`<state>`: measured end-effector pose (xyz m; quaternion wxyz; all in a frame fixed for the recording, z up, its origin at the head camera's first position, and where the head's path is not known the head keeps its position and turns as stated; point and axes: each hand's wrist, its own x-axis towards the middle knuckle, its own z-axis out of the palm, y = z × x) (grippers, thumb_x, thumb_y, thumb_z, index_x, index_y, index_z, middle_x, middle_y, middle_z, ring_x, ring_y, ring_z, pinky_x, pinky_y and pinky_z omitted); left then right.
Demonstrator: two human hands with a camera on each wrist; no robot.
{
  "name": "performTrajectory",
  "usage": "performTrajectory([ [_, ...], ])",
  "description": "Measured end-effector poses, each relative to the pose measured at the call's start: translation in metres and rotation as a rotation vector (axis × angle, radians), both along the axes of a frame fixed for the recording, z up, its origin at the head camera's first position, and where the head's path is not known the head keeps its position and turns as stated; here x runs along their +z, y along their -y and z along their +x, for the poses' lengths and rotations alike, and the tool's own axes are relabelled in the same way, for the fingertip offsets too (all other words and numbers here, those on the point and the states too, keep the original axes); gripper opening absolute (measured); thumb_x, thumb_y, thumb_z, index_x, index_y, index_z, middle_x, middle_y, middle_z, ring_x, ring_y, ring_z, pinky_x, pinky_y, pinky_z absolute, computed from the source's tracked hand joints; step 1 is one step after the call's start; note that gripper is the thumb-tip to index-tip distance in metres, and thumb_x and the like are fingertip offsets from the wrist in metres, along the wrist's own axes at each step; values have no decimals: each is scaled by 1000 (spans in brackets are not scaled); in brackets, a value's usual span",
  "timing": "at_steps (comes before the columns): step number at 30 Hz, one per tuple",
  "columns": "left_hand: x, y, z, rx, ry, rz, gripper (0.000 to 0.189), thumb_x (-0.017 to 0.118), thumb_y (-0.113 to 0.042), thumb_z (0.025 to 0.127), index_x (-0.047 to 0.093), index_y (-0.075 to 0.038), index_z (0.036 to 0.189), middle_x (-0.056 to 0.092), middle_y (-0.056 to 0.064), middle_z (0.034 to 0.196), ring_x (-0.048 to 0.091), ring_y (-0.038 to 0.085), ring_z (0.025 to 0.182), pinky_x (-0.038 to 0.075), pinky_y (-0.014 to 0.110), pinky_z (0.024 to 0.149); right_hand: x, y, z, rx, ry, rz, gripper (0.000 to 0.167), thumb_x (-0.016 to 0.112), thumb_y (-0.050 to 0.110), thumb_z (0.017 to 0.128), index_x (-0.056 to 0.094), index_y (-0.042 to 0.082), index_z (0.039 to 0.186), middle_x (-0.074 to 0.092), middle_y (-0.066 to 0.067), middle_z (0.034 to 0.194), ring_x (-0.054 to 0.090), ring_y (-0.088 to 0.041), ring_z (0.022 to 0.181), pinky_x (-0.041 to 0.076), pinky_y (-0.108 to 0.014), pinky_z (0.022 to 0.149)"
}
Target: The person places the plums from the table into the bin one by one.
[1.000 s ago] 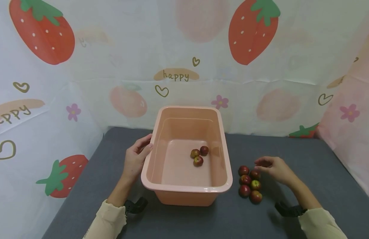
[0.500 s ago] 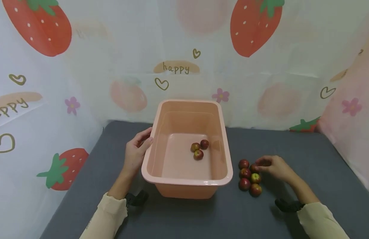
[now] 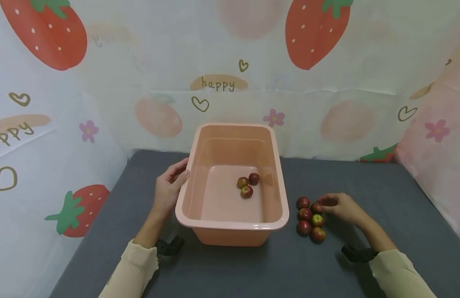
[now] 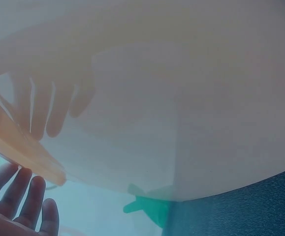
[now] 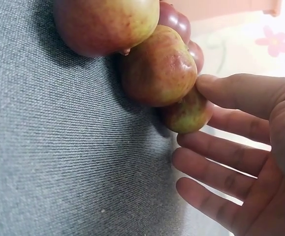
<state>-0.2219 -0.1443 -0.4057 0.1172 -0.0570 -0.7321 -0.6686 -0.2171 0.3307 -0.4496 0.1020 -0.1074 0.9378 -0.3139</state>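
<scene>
My left hand (image 3: 168, 192) holds the left rim of a peach-coloured plastic tub (image 3: 231, 226), thumb over the edge and fingers along the outside. In the left wrist view, the fingers (image 4: 31, 196) lie beside the tub wall (image 4: 132, 108). Three small red-green plums (image 3: 246, 191) lie on the tub floor. To the right of the tub, several plums (image 3: 303, 228) stand on the cloth in two short columns. My right hand (image 3: 343, 209) pinches the far plum of the right column (image 5: 185, 115) between thumb and forefinger; its other fingers are spread.
A dark grey cloth (image 3: 230, 273) covers the table. Behind it and at both sides hang printed curtains (image 3: 304, 82) with strawberries, hearts and flowers. Black straps (image 3: 170, 246) sit on both wrists.
My right hand has moved slightly left and closed its thumb and forefinger on the far plum. The left hand keeps its hold on the tub. The head view has tilted down slightly.
</scene>
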Motion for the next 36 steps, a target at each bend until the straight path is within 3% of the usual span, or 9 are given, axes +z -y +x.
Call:
performTrajectory([
  [11, -3, 1, 4, -20, 26, 27, 43, 61, -12, 96, 55, -3, 137, 58, 22, 132, 63, -4, 100, 55, 15, 82, -2, 1, 4, 0, 42, -12, 41, 69, 30, 90, 68, -4, 113, 72, -17, 107, 67, -25, 97, 54, -32, 78],
  [29, -1, 1, 2, -11, -12, 39, 42, 60, -9, 95, 55, -2, 136, 58, 22, 132, 64, -4, 100, 56, 16, 81, -4, 3, 0, -12, 11, -46, 38, 70, 29, 89, 69, -3, 111, 74, -14, 103, 67, -22, 93, 53, -29, 74],
  [36, -1, 1, 2, -13, -8, 26, 42, 61, -10, 96, 55, -2, 136, 58, 22, 132, 63, -4, 101, 55, 15, 82, 2, 2, -1, -26, 1, -58, 38, 70, 29, 90, 70, -3, 111, 74, -14, 103, 68, -19, 91, 53, -27, 71],
])
